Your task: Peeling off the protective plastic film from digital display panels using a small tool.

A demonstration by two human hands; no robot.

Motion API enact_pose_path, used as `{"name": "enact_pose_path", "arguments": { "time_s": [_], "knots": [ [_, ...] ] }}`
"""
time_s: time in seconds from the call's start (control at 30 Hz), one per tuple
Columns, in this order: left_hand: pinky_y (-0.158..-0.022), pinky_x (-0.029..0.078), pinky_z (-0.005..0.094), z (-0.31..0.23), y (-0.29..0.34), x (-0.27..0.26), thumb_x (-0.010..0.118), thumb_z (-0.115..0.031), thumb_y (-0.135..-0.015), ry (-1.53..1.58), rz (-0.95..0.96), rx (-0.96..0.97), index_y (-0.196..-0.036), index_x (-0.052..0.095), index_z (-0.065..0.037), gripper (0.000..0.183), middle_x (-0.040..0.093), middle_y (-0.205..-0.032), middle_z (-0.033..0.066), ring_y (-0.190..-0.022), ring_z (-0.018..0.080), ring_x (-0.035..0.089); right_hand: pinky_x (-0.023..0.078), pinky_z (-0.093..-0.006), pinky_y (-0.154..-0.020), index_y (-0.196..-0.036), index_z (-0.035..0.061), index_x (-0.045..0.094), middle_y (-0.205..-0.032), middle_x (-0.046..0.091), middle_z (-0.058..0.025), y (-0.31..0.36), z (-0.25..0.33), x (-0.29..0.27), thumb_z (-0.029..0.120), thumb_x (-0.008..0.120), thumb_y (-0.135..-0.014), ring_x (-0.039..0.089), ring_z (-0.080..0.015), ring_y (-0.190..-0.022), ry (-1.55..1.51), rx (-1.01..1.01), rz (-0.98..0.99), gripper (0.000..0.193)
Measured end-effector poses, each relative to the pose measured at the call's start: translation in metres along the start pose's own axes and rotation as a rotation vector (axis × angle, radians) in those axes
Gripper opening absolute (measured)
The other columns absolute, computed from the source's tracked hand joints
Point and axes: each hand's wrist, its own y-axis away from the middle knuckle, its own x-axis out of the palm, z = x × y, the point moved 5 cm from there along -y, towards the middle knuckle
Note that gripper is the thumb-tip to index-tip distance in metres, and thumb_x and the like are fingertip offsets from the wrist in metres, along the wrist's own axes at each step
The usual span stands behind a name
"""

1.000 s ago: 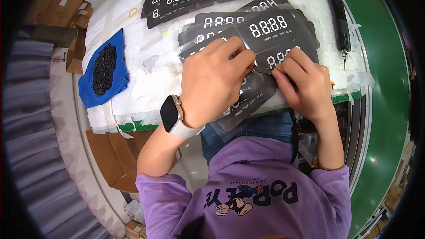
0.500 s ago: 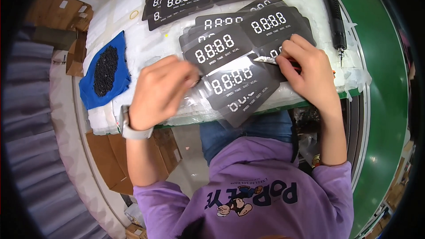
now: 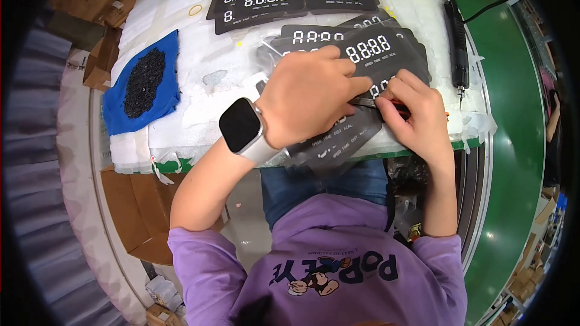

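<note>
1. Black plastic-looking panels [image 3: 386, 63] with pale segmented markings are noted in an overlapping, fanned pile, directly beneath both hands.
2. Right hand [image 3: 414, 111]: thumb and fingers are clamped together on a slim tool [image 3: 365, 102] with a metal tip and a partly red handle; the tip is pointed leftward, toward the left fingertips.
3. Left hand [image 3: 314, 93]: index finger is extended to the right, with its tip beside the tool's tip; thumb is mostly hidden under the palm. Whether anything is pinched there cannot be told.
4. Panels are seen beyond, between and below the fingers; the lowest are spread toward the table's near edge, and part of the pile is covered by the left hand.
5. Left hand is held back upward, its forearm slanted up and rightward from the lower left; a watch [image 3: 241, 127] is worn at the wrist. Right forearm is held nearly upright in view, with the fingers curled inward.
6. Blue cloth [image 3: 118, 119] bearing black granules [image 3: 145, 81] is placed well to the left.
</note>
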Motion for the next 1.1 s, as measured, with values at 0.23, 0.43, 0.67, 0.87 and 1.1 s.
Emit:
{"name": "enact_pose_path", "arguments": {
  "time_s": [0.23, 0.43, 0.67, 0.87, 1.1],
  "knots": [
    [-0.068, 0.05, 0.0351, 0.007, 0.0, 0.0, 0.084, -0.024, -0.073, 0.132, -0.021, -0.011, -0.088, 0.071, -0.013, 0.023, 0.059, -0.082, -0.0007, -0.083, 0.0223, 0.059, 0.045, -0.0393, -0.051, -0.081, 0.0062, 0.06, -0.076, 0.055, -0.007, -0.002, -0.005, -0.005, 0.01, 0.072, -0.084, 0.06, -0.0294, -0.058, 0.065, -0.025, -0.007, 0.013],
    [-0.065, 0.05, 0.0368, -0.002, 0.003, 0.005, 0.081, -0.02, -0.074, -0.015, -0.02, 0.052, -0.086, 0.067, -0.011, 0.021, 0.058, -0.083, -0.0001, -0.083, 0.0219, 0.059, 0.047, -0.0369, -0.055, -0.104, 0.0088, 0.073, -0.081, 0.06, -0.0078, -0.006, -0.019, -0.014, 0.01, 0.067, -0.091, 0.062, -0.027, -0.06, 0.012, 0.079, -0.083, 0.015],
    [-0.066, 0.051, 0.04, 0.001, 0.018, -0.016, 0.074, -0.01, -0.08, 0.071, -0.032, 0.157, -0.086, 0.062, -0.005, 0.014, 0.061, -0.085, 0.0041, -0.082, 0.0258, 0.06, 0.044, -0.0352, -0.052, -0.102, 0.0075, 0.077, -0.078, 0.058, -0.0069, -0.003, -0.016, -0.008, 0.009, 0.065, -0.092, 0.058, -0.0251, -0.056, 0.09, 0.026, -0.094, 0.016],
    [-0.069, 0.047, 0.0359, 0.041, 0.095, -0.071, 0.066, -0.014, -0.093, 0.451, 0.215, -0.123, -0.082, 0.061, -0.001, 0.018, 0.062, -0.079, 0.0089, -0.074, 0.0261, 0.059, 0.042, -0.0365, -0.052, -0.1, 0.0056, 0.078, -0.074, 0.056, -0.0084, -0.01, -0.021, -0.01, 0.01, 0.063, -0.092, 0.057, -0.0254, -0.057, 0.066, 0.087, -0.043, 0.017],
    [-0.067, 0.041, 0.024, 0.081, 0.184, -0.133, 0.076, -0.006, -0.088, 0.128, -0.583, -0.745, -0.075, 0.052, -0.002, 0.027, 0.056, -0.074, -0.0009, -0.072, 0.0089, 0.05, 0.046, -0.0381, -0.059, -0.102, 0.0015, 0.075, -0.079, 0.064, -0.0124, -0.019, -0.007, 0.003, 0.012, 0.064, -0.093, 0.061, -0.0301, -0.063, -0.112, 0.063, 0.004, 0.018]
  ]
}}
